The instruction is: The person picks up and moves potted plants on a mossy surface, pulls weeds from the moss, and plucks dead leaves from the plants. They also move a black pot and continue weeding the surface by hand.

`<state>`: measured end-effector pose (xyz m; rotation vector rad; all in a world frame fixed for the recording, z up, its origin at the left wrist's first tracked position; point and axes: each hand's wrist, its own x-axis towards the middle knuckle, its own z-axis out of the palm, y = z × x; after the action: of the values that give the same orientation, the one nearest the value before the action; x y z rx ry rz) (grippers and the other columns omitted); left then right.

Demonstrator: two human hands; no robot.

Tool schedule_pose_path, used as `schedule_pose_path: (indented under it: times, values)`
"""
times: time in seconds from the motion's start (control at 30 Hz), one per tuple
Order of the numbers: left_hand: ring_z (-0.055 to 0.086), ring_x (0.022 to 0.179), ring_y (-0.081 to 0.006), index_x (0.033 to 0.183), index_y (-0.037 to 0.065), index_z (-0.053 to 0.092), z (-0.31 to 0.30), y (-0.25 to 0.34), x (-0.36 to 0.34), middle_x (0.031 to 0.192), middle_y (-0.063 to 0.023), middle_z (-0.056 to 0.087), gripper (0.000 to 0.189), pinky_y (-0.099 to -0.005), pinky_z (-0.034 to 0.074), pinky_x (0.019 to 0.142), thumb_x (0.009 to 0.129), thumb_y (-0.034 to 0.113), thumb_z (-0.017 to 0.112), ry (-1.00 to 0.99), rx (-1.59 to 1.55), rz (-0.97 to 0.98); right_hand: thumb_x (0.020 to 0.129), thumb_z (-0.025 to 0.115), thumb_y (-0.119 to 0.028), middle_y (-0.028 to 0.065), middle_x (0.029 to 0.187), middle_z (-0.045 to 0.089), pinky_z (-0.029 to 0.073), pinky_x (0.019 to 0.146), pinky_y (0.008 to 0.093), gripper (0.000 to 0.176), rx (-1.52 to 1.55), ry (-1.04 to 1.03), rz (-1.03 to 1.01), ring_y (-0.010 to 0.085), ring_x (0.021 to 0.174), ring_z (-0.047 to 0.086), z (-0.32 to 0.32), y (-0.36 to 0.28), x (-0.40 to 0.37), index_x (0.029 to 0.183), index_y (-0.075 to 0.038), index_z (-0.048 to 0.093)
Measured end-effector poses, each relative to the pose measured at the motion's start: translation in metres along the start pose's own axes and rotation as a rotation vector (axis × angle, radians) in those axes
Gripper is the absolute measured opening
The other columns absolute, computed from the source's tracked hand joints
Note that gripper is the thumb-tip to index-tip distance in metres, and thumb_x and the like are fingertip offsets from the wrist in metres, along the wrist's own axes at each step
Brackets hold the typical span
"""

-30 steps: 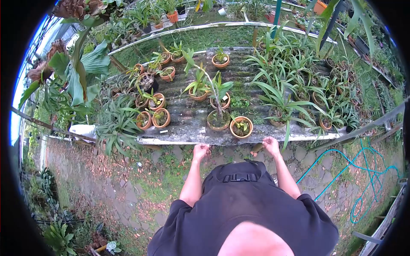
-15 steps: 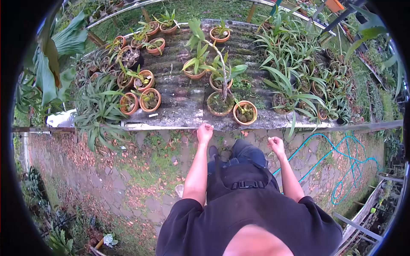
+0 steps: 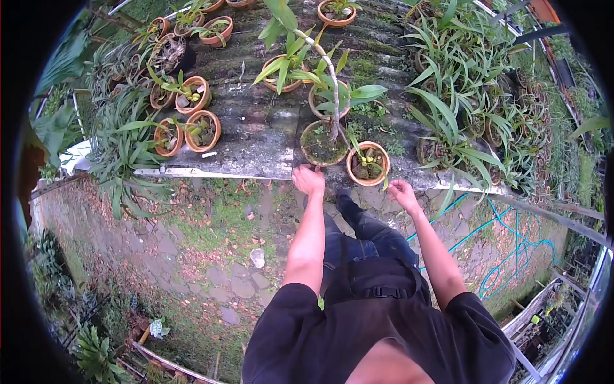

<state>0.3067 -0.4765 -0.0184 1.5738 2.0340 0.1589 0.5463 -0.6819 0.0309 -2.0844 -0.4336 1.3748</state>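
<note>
- The left hand (image 3: 309,180) is held at the front edge of the corrugated sheet (image 3: 256,105), just below the mossy pot (image 3: 323,161); its fingers are curled in, and whether anything is gripped by them cannot be told.
- The right hand (image 3: 403,194) is held beside the small terracotta pot (image 3: 368,183); its thumb and fingertips are brought close together, but whether the drooping leaf (image 3: 385,184) is pinched by them cannot be told.
- Both pots are set side by side at the front of the sheet, the mossy one on the left.
- A tall, leaning stem (image 3: 336,105) is held upright in the mossy pot.
- Farther left, a white tag (image 3: 209,154) is laid near two terracotta pots.
- The sheet's right side is crowded with long-leaved plants (image 3: 448,115).
</note>
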Motion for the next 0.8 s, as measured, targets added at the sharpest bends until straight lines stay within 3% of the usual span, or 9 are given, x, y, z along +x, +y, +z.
schedule_pose_path:
  times: [0.2, 0.3, 0.4, 0.43, 0.53, 0.57, 0.67, 0.73, 0.8]
  values:
    - [0.058, 0.105, -0.0336, 0.089, 0.008, 0.077, 0.021, 0.003, 0.000, 0.103, -0.0132, 0.064, 0.015, -0.0443, 0.049, 0.090, 0.079, 0.019, 0.075, 0.113, 0.155, -0.022, 0.097, 0.064, -0.024, 0.0052, 0.093, 0.070, 0.051, 0.060, 0.0268, 0.026, 0.098, -0.024, -0.002, 0.0128, 0.071, 0.067, -0.011, 0.003, 0.026, 0.112, -0.004, 0.062]
    - [0.062, 0.097, -0.0328, 0.091, 0.007, 0.074, 0.023, -0.006, 0.008, 0.096, -0.0130, 0.067, 0.013, -0.0448, 0.050, 0.085, 0.081, 0.014, 0.073, 0.134, 0.001, -0.077, 0.100, 0.060, -0.028, 0.0026, 0.099, 0.070, 0.052, 0.065, 0.0260, 0.024, 0.063, -0.038, 0.030, 0.0111, 0.077, 0.067, -0.010, -0.001, 0.037, 0.113, -0.008, 0.062]
    - [0.065, 0.090, -0.0373, 0.093, 0.004, 0.070, 0.027, -0.044, 0.031, 0.098, -0.0172, 0.069, 0.017, -0.0481, 0.050, 0.083, 0.087, 0.020, 0.072, 0.277, -0.504, -0.270, 0.100, 0.060, -0.036, 0.0055, 0.099, 0.070, 0.052, 0.062, 0.0287, 0.035, 0.193, 0.001, 0.065, 0.0144, 0.076, 0.068, 0.000, -0.014, 0.047, 0.116, -0.005, 0.061]
    - [0.067, 0.081, -0.0370, 0.093, 0.002, 0.068, 0.007, -0.038, 0.024, 0.090, -0.0156, 0.071, 0.022, -0.0487, 0.050, 0.077, 0.088, 0.022, 0.073, 0.413, -0.407, -0.220, 0.100, 0.059, -0.042, 0.0072, 0.105, 0.069, 0.055, 0.066, 0.0313, 0.044, 0.206, -0.012, 0.063, 0.0171, 0.081, 0.069, 0.002, -0.016, 0.053, 0.124, -0.005, 0.058]
    - [0.067, 0.079, -0.0334, 0.092, 0.003, 0.066, -0.042, -0.025, 0.017, 0.085, -0.0136, 0.071, 0.010, -0.0464, 0.050, 0.078, 0.088, 0.012, 0.069, 0.293, -0.074, -0.041, 0.099, 0.059, -0.044, 0.0091, 0.113, 0.068, 0.057, 0.073, 0.0348, 0.051, 0.129, 0.029, 0.049, 0.0200, 0.085, 0.070, 0.015, -0.026, 0.059, 0.133, -0.006, 0.053]
    - [0.069, 0.081, -0.0282, 0.094, 0.003, 0.067, -0.047, -0.029, 0.024, 0.086, -0.0118, 0.071, 0.020, -0.0452, 0.052, 0.073, 0.092, 0.022, 0.070, 0.235, -0.018, -0.019, 0.100, 0.060, -0.039, 0.0112, 0.118, 0.065, 0.061, 0.073, 0.0392, 0.051, 0.102, -0.021, 0.051, 0.0231, 0.087, 0.071, 0.016, -0.031, 0.059, 0.138, -0.008, 0.048]
    - [0.069, 0.084, -0.0243, 0.107, 0.003, 0.066, -0.044, -0.017, 0.033, 0.090, -0.0089, 0.070, 0.035, -0.0411, 0.056, 0.067, 0.094, 0.035, 0.069, -0.185, -0.633, -0.336, 0.102, 0.057, -0.029, 0.0082, 0.112, 0.066, 0.059, 0.073, 0.0410, 0.041, 0.177, -0.072, 0.066, 0.0222, 0.093, 0.068, 0.026, -0.038, 0.059, 0.136, -0.008, 0.049]
    - [0.071, 0.087, -0.0266, 0.128, 0.004, 0.056, -0.049, 0.009, 0.022, 0.103, -0.0111, 0.067, 0.056, -0.0423, 0.062, 0.073, 0.094, 0.047, 0.067, -0.374, -0.892, -0.340, 0.101, 0.056, -0.019, 0.0089, 0.112, 0.066, 0.060, 0.070, 0.0390, 0.038, 0.195, -0.050, 0.030, 0.0205, 0.094, 0.067, 0.029, -0.029, 0.068, 0.137, -0.010, 0.047]
    - [0.072, 0.087, -0.0278, 0.137, 0.004, 0.049, -0.049, 0.023, 0.019, 0.111, -0.0123, 0.066, 0.053, -0.0401, 0.062, 0.074, 0.098, 0.038, 0.064, -0.515, -1.099, -0.305, 0.101, 0.054, -0.015, 0.0090, 0.112, 0.065, 0.060, 0.068, 0.0377, 0.039, 0.164, -0.012, -0.024, 0.0188, 0.094, 0.067, 0.032, -0.029, 0.069, 0.139, -0.012, 0.045]
